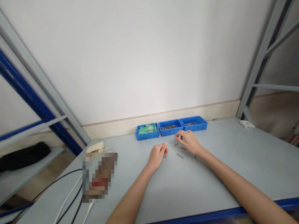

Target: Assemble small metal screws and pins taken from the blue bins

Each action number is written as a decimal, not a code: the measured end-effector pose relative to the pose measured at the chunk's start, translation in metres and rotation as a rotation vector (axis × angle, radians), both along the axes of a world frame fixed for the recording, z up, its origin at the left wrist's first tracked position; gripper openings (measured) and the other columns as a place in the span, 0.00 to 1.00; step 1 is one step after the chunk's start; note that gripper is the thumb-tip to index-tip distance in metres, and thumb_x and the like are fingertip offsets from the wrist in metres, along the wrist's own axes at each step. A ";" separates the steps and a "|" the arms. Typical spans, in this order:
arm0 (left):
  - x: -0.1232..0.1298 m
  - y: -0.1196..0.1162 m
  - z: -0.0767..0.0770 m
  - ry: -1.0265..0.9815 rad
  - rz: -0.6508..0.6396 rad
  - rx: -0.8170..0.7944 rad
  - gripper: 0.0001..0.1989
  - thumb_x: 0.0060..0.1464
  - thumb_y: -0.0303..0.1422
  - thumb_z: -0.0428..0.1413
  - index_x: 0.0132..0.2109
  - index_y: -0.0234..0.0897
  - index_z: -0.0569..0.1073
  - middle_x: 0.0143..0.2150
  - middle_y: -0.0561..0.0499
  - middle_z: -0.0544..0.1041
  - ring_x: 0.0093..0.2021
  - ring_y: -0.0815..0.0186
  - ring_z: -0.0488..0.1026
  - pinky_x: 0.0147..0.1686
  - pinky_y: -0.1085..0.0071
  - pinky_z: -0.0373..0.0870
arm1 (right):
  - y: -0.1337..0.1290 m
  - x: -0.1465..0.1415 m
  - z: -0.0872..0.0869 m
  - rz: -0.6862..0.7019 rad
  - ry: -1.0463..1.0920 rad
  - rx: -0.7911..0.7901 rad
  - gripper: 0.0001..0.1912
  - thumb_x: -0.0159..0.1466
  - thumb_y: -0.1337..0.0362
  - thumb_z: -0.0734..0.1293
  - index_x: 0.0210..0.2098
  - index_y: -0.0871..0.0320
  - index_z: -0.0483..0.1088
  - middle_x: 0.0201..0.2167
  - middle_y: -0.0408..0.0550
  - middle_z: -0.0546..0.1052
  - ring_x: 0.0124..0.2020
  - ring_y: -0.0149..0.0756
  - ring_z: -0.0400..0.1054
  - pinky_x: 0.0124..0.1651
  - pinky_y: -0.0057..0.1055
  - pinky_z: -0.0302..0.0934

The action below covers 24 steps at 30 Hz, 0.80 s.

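Metal pins (179, 156) lie near curled hands (157, 155) (188, 140), their grasp unclear, green packets (150, 128) unreadable

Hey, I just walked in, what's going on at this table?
A person has both bare hands at the table. The left hand is curled; the right hand, fingers bent, is near loose metal pins. Beyond stand three blue bins: the left holds green packets, the others thin metal pieces. Whether either hand grips anything is unclear.
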<state>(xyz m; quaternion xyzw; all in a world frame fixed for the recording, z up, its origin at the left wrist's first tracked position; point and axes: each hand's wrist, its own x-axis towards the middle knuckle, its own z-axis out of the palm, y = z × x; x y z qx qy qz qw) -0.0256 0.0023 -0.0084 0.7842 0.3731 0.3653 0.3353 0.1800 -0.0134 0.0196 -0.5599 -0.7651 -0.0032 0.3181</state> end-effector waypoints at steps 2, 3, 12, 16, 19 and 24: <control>-0.002 0.005 -0.002 -0.004 0.008 -0.014 0.27 0.59 0.50 0.39 0.24 0.36 0.67 0.18 0.53 0.69 0.21 0.69 0.66 0.28 0.73 0.62 | 0.018 0.024 0.009 -0.177 -0.001 0.050 0.18 0.67 0.56 0.53 0.36 0.58 0.70 0.37 0.50 0.74 0.38 0.37 0.66 0.44 0.36 0.52; -0.003 0.008 -0.002 -0.007 0.015 -0.018 0.27 0.59 0.50 0.39 0.24 0.36 0.67 0.18 0.53 0.69 0.21 0.69 0.67 0.28 0.73 0.62 | 0.026 0.037 0.014 -0.263 -0.005 0.073 0.19 0.67 0.56 0.52 0.37 0.59 0.71 0.39 0.53 0.74 0.41 0.41 0.65 0.46 0.39 0.52; -0.006 0.013 -0.003 -0.017 0.048 -0.013 0.29 0.59 0.51 0.38 0.24 0.36 0.68 0.18 0.53 0.70 0.21 0.69 0.67 0.27 0.73 0.62 | 0.018 0.070 -0.013 -0.283 -0.196 -0.014 0.10 0.61 0.56 0.63 0.35 0.53 0.73 0.38 0.47 0.73 0.41 0.39 0.65 0.43 0.36 0.55; -0.005 0.010 -0.003 0.003 0.029 -0.012 0.28 0.60 0.50 0.39 0.24 0.36 0.68 0.18 0.53 0.70 0.22 0.69 0.67 0.28 0.73 0.62 | 0.014 0.071 -0.030 -0.184 -0.260 -0.155 0.09 0.59 0.57 0.67 0.33 0.56 0.72 0.36 0.45 0.72 0.41 0.35 0.65 0.43 0.35 0.58; -0.005 0.007 -0.001 0.017 0.028 -0.006 0.28 0.60 0.50 0.39 0.25 0.36 0.68 0.18 0.53 0.71 0.22 0.69 0.67 0.28 0.73 0.62 | 0.017 0.072 -0.029 -0.180 -0.272 -0.211 0.11 0.62 0.58 0.64 0.34 0.60 0.70 0.36 0.46 0.72 0.40 0.33 0.64 0.44 0.36 0.59; -0.006 0.004 -0.001 0.049 0.025 0.014 0.28 0.60 0.49 0.38 0.25 0.36 0.69 0.19 0.53 0.71 0.22 0.69 0.67 0.28 0.74 0.63 | 0.015 0.066 -0.023 -0.265 -0.248 -0.167 0.08 0.61 0.62 0.65 0.39 0.58 0.70 0.42 0.49 0.70 0.47 0.42 0.61 0.47 0.41 0.54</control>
